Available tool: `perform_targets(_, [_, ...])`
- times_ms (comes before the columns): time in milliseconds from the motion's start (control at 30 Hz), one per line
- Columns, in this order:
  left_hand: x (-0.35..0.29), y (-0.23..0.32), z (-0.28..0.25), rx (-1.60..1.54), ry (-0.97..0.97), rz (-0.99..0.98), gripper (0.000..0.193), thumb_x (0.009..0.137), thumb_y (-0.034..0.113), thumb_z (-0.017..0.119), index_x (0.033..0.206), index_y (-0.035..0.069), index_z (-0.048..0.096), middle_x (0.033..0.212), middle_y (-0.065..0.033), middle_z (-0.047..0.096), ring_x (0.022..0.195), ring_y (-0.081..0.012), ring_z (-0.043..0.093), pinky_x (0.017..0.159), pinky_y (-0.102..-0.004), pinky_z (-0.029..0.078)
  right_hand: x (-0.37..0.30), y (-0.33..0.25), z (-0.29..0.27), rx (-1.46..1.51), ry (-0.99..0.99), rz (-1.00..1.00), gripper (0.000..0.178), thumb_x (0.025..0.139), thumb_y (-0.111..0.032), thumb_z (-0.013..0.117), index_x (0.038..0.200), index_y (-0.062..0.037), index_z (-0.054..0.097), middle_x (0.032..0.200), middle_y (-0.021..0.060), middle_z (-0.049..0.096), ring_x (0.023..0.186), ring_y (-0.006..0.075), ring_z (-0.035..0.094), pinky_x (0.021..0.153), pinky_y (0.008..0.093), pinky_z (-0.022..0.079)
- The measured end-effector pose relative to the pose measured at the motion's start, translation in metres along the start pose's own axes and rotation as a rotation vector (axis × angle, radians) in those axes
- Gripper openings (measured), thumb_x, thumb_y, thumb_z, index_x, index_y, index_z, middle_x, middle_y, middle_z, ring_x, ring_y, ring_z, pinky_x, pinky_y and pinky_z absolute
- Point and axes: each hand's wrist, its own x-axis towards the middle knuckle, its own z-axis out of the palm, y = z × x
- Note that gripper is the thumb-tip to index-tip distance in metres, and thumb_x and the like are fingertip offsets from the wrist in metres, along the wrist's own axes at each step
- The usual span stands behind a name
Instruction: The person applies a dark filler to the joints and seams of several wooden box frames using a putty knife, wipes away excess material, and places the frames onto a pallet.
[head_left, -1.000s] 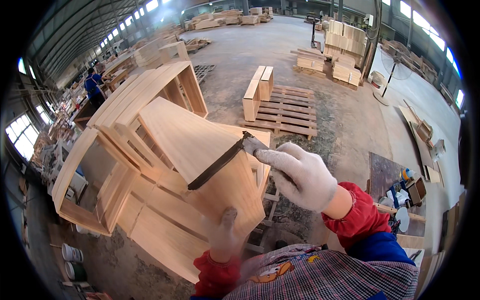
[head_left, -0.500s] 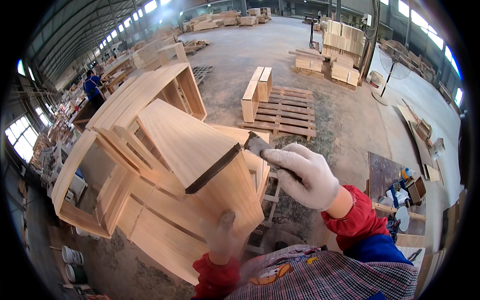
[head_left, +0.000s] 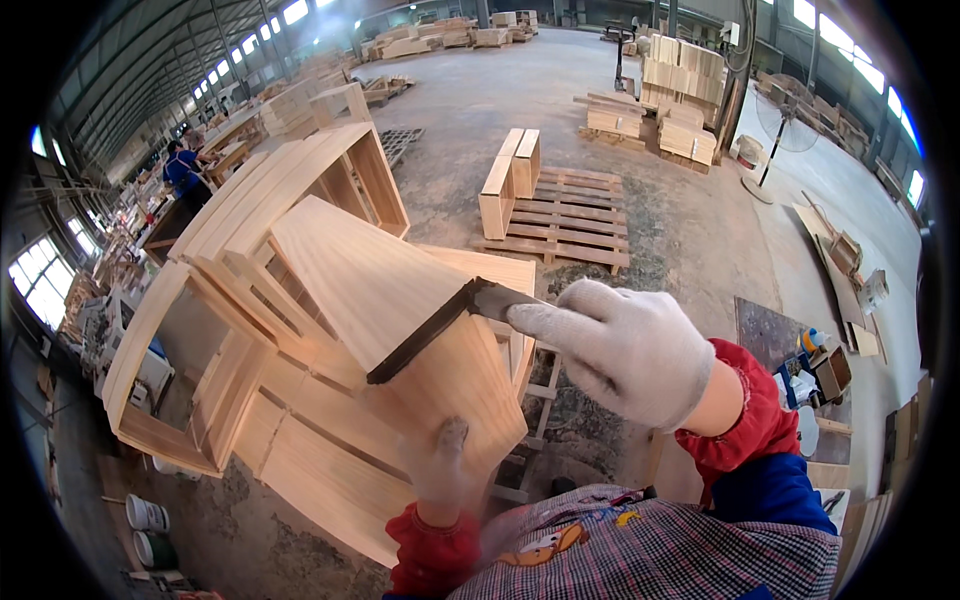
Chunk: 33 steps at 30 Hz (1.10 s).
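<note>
A pale wooden drawer box [head_left: 370, 280] stands tilted before me, with a dark brown strip of paste [head_left: 425, 335] along its near top edge. Around the grip of a putty knife [head_left: 495, 302] closes my right hand [head_left: 635, 355], in a white glove. The blade's smeared tip touches the strip's right end; the handle is mostly hidden in the palm. Lower down, my gloved left hand [head_left: 443, 475] grips the box's near board, thumb on its face and the other fingers mostly out of sight.
More wooden frames [head_left: 290, 190] are stacked beneath and left of the box. A slatted pallet [head_left: 570, 220] carries two drawer boxes [head_left: 512, 175] ahead. White buckets [head_left: 147, 512] stand lower left; a standing fan [head_left: 775, 150] and a board with tools [head_left: 800, 380] are right. A co-worker [head_left: 185, 175] stands far left.
My right hand has brought the putty knife left and down onto the edge's right corner. The dark strip now reaches that corner. The left hand keeps its hold on the box.
</note>
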Motion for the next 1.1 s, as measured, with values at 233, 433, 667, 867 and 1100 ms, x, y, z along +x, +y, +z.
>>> perform_targets(233, [0.000,-0.007,-0.004,0.181,-0.042,0.215,0.023,0.084,0.002,0.069,0.102,-0.007,0.060,0.094,-0.0080,0.063,0.075,-0.0111,0.059,0.066,-0.0226,0.052,-0.003,-0.003,-0.005,-0.030,-0.027,0.011,0.052,0.079,-0.008,0.062,0.129,-0.0165,0.050,0.091,0.0089,0.055,0.072,0.0286,0.063,0.059,0.0385,0.052])
perform_targets(433, [0.001,-0.018,-0.011,0.415,-0.072,0.376,0.027,0.084,0.002,0.069,0.107,-0.007,0.059,0.096,-0.0080,0.063,0.079,-0.0114,0.059,0.069,-0.0235,0.052,0.008,-0.008,-0.004,-0.108,0.004,-0.072,0.051,0.079,-0.008,0.062,0.128,-0.0156,0.051,0.092,0.0078,0.056,0.073,0.0274,0.064,0.060,0.0383,0.054])
perform_targets(667, [0.001,-0.003,-0.005,0.055,-0.038,0.069,0.029,0.084,0.003,0.070,0.109,-0.006,0.058,0.099,-0.0084,0.062,0.081,-0.0121,0.060,0.072,-0.0247,0.053,0.003,-0.002,-0.017,-0.162,-0.019,-0.008,0.053,0.078,-0.008,0.063,0.129,-0.0178,0.051,0.093,0.0086,0.057,0.079,0.0281,0.065,0.063,0.0371,0.054])
perform_targets(867, [-0.003,0.000,-0.001,0.078,-0.010,0.045,0.022,0.085,-0.001,0.064,0.106,-0.007,0.061,0.096,-0.0069,0.063,0.082,-0.0125,0.060,0.072,-0.0251,0.052,0.005,-0.005,-0.013,-0.124,0.041,-0.008,0.047,0.078,-0.009,0.062,0.123,-0.0184,0.054,0.090,0.0071,0.055,0.078,0.0275,0.063,0.062,0.0363,0.052])
perform_targets(1100, [0.003,0.028,0.009,-0.182,-0.074,-0.250,0.032,0.088,0.001,0.061,0.118,-0.007,0.055,0.107,-0.0093,0.063,0.091,-0.0144,0.061,0.080,-0.0277,0.051,0.017,-0.050,0.004,-0.160,0.176,-0.126,0.043,0.076,-0.012,0.061,0.118,-0.0146,0.063,0.084,0.0035,0.051,0.070,0.0185,0.061,0.050,0.0289,0.047])
